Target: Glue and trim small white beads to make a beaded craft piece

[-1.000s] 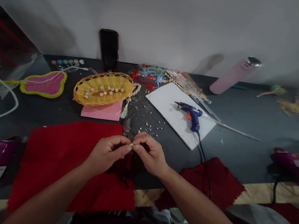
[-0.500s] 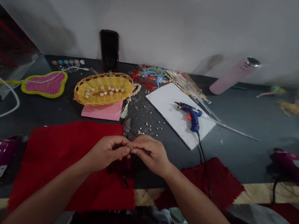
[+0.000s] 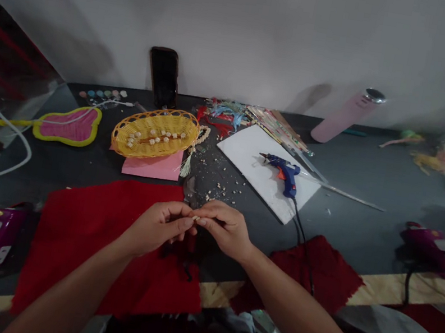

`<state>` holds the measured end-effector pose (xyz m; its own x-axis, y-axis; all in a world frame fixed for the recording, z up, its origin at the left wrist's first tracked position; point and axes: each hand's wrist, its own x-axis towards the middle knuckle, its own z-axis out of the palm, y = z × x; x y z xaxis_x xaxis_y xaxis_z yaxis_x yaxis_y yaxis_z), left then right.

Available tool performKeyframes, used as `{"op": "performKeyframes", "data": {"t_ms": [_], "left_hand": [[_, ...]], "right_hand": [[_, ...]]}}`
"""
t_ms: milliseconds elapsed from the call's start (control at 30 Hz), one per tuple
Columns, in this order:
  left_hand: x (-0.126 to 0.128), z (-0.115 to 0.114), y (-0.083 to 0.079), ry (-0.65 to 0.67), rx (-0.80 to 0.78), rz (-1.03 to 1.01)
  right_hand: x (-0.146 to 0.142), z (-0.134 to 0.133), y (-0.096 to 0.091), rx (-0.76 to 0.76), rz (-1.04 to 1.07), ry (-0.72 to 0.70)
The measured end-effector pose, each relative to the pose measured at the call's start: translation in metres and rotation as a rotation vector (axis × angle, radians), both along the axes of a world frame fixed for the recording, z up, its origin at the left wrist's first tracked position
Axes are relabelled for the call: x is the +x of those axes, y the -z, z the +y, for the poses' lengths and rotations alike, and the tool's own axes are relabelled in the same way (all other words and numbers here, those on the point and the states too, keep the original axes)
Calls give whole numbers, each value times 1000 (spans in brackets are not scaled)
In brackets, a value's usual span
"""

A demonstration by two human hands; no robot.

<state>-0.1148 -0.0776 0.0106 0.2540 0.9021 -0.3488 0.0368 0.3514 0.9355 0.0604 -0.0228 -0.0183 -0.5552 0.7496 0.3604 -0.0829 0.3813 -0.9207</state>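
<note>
My left hand point(image 3: 161, 224) and my right hand point(image 3: 227, 228) meet fingertip to fingertip over the front of the table. Both are closed in a pinch on one small cream-coloured piece point(image 3: 195, 218), too small to make out fully. Under my left hand and forearm lies a red cloth point(image 3: 83, 234). A dark tool, partly hidden by my fingers, rests below the hands; its metal end point(image 3: 189, 186) shows just behind them. Small pale bits point(image 3: 218, 191) are scattered on the table beyond my fingers.
A yellow wicker basket point(image 3: 155, 135) holding small pale pieces sits on a pink block point(image 3: 152, 167). A blue glue gun point(image 3: 285, 174) lies on a white board point(image 3: 245, 156), its cord trailing right of my hands. A pink bottle point(image 3: 346, 116) and a phone point(image 3: 164, 76) stand at the wall.
The pale piece shows slightly more between my fingertips. My hands have otherwise hardly moved, and the view has shifted a little.
</note>
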Motion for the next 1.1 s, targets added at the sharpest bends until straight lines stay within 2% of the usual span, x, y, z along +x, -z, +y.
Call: {"op": "performKeyframes", "data": {"t_ms": [300,1100], "left_hand": [[7,-2,3,-117,24,-5],[7,-2,0,-113,116,158]], "right_hand": [[-2,-1,0,-31,-2,45],[-1,-2,3,-53,-14,57]]}}
